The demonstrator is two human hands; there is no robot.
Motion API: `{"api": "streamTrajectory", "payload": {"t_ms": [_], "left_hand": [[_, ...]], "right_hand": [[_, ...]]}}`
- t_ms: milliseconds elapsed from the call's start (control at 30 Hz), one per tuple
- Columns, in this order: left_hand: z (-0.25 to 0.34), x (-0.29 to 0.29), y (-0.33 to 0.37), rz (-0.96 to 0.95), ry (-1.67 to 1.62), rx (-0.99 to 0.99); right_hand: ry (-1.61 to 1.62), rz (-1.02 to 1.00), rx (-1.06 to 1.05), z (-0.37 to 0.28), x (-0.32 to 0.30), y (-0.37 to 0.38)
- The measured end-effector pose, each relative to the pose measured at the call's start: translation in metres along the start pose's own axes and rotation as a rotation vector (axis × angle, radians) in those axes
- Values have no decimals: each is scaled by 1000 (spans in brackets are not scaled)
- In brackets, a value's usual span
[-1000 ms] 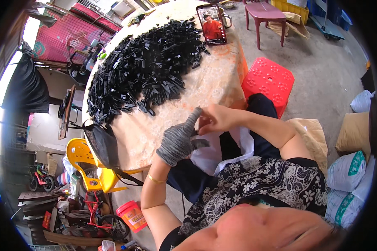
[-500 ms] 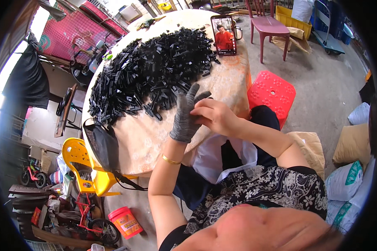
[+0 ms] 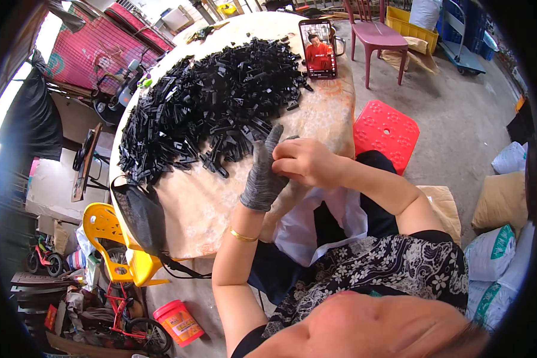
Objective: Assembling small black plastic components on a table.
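Through the head camera, I look down on two hands meeting above the near right part of a cloth-covered table (image 3: 191,224). The left hand (image 3: 267,174) wears a grey knitted glove (image 3: 258,194); the right hand (image 3: 309,161) is bare and pressed against it. The glove sits on the left hand, just nearer than a wide heap (image 3: 212,98) of small black parts.

To handle the knit well, I would keep the gloved fingers straight and apart, work on one finger at a time, and ease the cloth evenly so it doesn't twist. A steady left wrist would help — and so would room from the heap, where loose bits could snag.

The left forearm comes up from the near edge, a gold bracelet (image 3: 243,235) near the wrist; its hand is upright, fingers stretched toward the far side and parted, gripping nothing that I can see. The right forearm reaches in from the right, elbow bent outward. Its fingers are curled in against the glove, tips partly hidden; whether they pinch cloth or anything else, I cannot tell.

Beyond, a phone (image 3: 317,51) stands at the table's far right; a red stool (image 3: 388,134) is right of the table.
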State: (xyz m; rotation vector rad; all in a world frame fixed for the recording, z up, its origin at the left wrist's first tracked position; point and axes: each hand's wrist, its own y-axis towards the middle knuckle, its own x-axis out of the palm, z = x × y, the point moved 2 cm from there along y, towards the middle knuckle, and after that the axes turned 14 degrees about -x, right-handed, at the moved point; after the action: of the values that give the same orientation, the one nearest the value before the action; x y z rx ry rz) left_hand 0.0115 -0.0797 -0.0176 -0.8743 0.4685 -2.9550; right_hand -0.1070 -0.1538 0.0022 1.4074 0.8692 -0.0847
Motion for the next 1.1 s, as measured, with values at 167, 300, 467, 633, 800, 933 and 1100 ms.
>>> {"api": "streamTrajectory", "payload": {"t_ms": [167, 300, 467, 633, 800, 933, 1100], "left_hand": [[-1, 10, -2, -52, 13, 13], [-17, -24, 6, -79, 282, 58], [-26, -31, 9, -123, 474, 99], [-17, -14, 3, -219, 93, -61], [-11, -1, 4, -68, 153, -143], [-1, 34, 0, 95, 13, -4], [-2, 20, 5, 6, -219, -17]], "right_hand": [[132, -12, 72, 1, -5, -6], [290, 91, 127, -2, -5, -10], [432, 99, 277, -1, -4, -15], [361, 61, 333, -5, -7, -6], [90, 132, 323, -5, -10, -9], [-94, 257, 289, -4, -3, -11], [-221, 313, 221, -14, 10, -11]]}}
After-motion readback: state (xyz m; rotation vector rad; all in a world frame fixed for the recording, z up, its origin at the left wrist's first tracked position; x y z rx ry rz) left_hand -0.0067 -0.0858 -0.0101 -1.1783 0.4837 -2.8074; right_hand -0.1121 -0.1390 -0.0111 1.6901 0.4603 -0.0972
